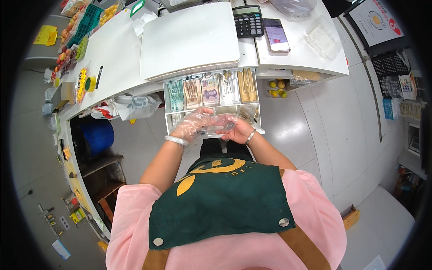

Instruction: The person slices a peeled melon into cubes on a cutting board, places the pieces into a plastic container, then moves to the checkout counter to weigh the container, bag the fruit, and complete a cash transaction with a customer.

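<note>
My left hand (pixel 193 125) wears a clear thin plastic glove and a pale bangle at the wrist. My right hand (pixel 238 131), bare with a silver bracelet, has its fingers at a crumpled clear plastic piece (pixel 224 121), which looks like another thin glove. Both hands are over the front of an open white cash drawer (pixel 167 119). Behind them, in its rear compartments, lie green banknotes (pixel 175 96), brownish banknotes (pixel 192 92), purple banknotes (pixel 211 91) and yellowish-brown paper items (pixel 247 86) under clips. A clear bag of small items (pixel 249 114) fills the front right compartment.
A white board (pixel 190 38) lies on the counter above the drawer. Right of it are a black calculator (pixel 248 22), a smartphone (pixel 276 35) and a clear plastic tray (pixel 322 37). Yellow tape (pixel 90 84), a black marker (pixel 99 77) and packed fruit (pixel 81 49) are at left.
</note>
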A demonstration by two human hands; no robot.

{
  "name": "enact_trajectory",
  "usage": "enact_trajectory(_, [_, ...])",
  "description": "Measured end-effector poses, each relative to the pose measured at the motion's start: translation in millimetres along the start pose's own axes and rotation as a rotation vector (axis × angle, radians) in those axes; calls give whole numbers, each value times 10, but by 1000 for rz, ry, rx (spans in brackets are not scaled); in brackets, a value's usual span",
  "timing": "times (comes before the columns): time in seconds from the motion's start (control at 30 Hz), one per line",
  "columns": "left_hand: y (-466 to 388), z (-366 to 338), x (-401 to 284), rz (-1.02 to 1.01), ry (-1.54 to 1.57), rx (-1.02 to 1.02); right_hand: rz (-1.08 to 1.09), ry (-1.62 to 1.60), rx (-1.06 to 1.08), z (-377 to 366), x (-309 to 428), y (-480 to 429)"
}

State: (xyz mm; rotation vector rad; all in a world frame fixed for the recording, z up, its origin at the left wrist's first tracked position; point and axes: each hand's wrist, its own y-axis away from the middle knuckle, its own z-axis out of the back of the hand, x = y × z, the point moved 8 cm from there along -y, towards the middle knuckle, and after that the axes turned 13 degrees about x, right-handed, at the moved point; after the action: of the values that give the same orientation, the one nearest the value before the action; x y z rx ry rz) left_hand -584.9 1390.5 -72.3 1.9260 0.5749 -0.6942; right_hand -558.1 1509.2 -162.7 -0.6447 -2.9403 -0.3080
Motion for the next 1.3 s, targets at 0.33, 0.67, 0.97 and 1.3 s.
enact_trajectory(0.33, [90,258,-127,-15,-731,-252,-38,134,24,-202,49,-26])
enact_trajectory(0.67, [90,-103,-204,25,-144,32,-72,77,157,-197,47,1])
enact_trajectory(0.97, [20,267,63,-40,130,-166,36,8,163,-313,134,103])
enact_trajectory(1.3, [9,348,258,-176,-73,-325,175,215,-532,198,468,619])
